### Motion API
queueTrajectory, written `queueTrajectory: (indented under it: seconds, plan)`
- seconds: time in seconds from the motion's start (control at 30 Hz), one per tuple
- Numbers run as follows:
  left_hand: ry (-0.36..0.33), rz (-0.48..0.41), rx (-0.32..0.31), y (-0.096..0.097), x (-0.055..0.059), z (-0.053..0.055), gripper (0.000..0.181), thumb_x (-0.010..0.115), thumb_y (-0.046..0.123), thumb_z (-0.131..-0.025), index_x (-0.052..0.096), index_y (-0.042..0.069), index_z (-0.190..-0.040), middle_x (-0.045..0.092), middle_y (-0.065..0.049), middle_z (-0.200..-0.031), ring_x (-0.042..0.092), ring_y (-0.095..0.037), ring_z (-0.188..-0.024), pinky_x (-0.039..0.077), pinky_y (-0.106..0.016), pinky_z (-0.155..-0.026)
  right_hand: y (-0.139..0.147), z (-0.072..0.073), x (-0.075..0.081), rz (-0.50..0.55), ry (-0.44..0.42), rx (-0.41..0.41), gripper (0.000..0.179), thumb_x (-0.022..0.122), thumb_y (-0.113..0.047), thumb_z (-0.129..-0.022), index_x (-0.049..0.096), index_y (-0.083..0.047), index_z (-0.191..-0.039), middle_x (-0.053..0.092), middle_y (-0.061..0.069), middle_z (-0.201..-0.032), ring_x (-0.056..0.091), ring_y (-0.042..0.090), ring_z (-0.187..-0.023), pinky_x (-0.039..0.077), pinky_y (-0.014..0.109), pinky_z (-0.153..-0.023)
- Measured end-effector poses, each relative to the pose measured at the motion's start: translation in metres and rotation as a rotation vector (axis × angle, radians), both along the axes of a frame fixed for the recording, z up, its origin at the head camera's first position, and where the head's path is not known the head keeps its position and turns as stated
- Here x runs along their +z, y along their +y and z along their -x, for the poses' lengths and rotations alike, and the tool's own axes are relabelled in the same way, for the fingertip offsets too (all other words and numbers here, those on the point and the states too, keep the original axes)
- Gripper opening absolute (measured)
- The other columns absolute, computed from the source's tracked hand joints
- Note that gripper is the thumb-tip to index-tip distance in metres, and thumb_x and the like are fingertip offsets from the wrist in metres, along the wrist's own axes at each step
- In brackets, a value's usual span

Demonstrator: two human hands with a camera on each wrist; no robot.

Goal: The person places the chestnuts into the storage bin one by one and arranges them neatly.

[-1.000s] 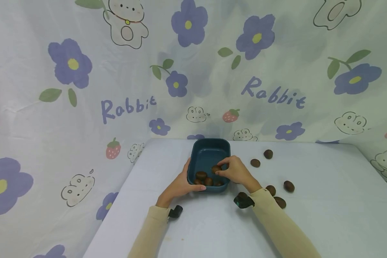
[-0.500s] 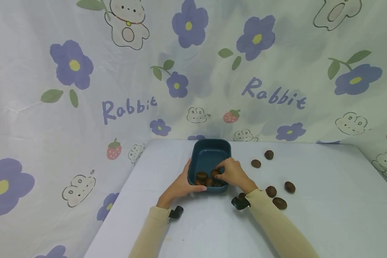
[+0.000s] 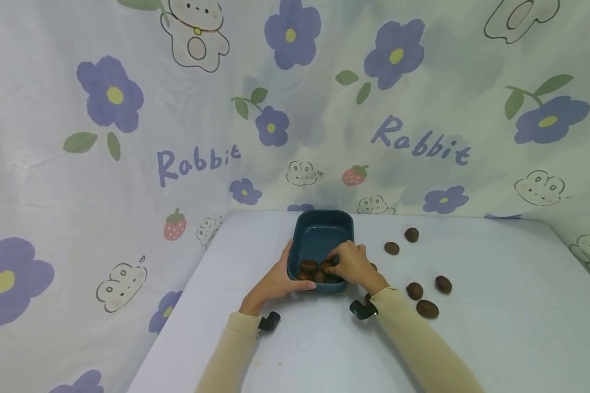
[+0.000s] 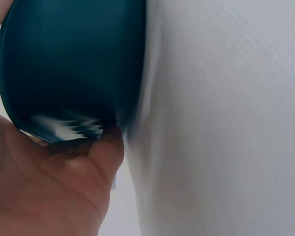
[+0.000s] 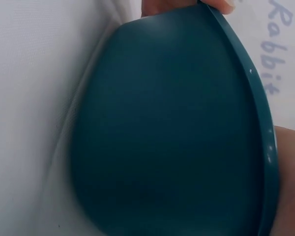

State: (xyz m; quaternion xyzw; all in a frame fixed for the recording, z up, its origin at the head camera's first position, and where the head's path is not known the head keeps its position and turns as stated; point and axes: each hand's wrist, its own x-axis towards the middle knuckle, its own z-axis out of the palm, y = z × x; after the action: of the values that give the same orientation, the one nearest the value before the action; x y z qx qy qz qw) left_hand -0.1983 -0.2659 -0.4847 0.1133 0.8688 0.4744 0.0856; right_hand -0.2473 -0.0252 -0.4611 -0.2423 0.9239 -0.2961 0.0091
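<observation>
A dark teal rectangular container point(image 3: 324, 238) stands on the white table, with several brown chestnuts point(image 3: 308, 266) at its near end. My left hand point(image 3: 277, 280) grips its left side, thumb over the near rim. In the left wrist view, this hand point(image 4: 54, 182) presses against the container wall point(image 4: 73, 64). My right hand point(image 3: 355, 266) reaches over the right rim and pinches a chestnut point(image 3: 326, 266) low inside, close to the others. Its fingertips are partly hidden. The right wrist view is filled mostly by the container's outer wall point(image 5: 172, 123).
Several loose chestnuts lie on the table to the right, such as one far back point(image 3: 411, 234) and one by the right sleeve point(image 3: 427, 309). Another chestnut point(image 3: 367, 298) is partly hidden behind the right wrist camera point(image 3: 363, 310). A patterned cloth point(image 3: 310, 136) hangs behind the table.
My right hand has moved slightly down and left inside the container, bringing the pinched chestnut nearer the others. My left hand keeps its grip on the container.
</observation>
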Motion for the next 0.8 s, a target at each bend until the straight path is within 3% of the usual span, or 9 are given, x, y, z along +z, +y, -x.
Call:
queueTrajectory:
  seconds: [0.33,0.67,0.8]
  plan:
    - [0.003,-0.014,-0.008,0.0014,-0.0004,0.0009,0.138,0.089,0.055,-0.074,-0.010,0.030,-0.166,0.013,-0.003,-0.175,0.025,-0.029,-0.159,0.027,-0.061,-0.126,-0.0048,-0.0022,0.0027,-0.034,-0.047,-0.047,0.022,0.092,-0.023,-0.078,0.084,-0.013,-0.097,0.076,0.005,-0.108,0.057,0.025,-0.106,0.034,0.057,-0.099]
    - [-0.003,-0.010,0.002,-0.0002,-0.0015,0.0012,0.139,0.090,0.055,-0.073,-0.011,0.032,-0.166,0.015,-0.004,-0.175,0.027,-0.029,-0.158,0.027,-0.060,-0.126,-0.0091,-0.0030,0.0018,-0.051,-0.038,-0.061,0.024,0.092,-0.024,-0.078,0.084,-0.015,-0.099,0.077,0.005,-0.108,0.057,0.027,-0.107,0.032,0.060,-0.102]
    - [-0.003,-0.002,0.005,0.0001,-0.0015,0.0006,0.139,0.089,0.058,-0.073,-0.009,0.027,-0.167,0.013,-0.009,-0.175,0.025,-0.035,-0.159,0.028,-0.064,-0.124,-0.0033,-0.0037,0.0038,0.004,-0.033,-0.036,0.027,0.089,-0.023,-0.082,0.083,-0.012,-0.106,0.078,0.008,-0.113,0.061,0.031,-0.115,0.030,0.065,-0.106]
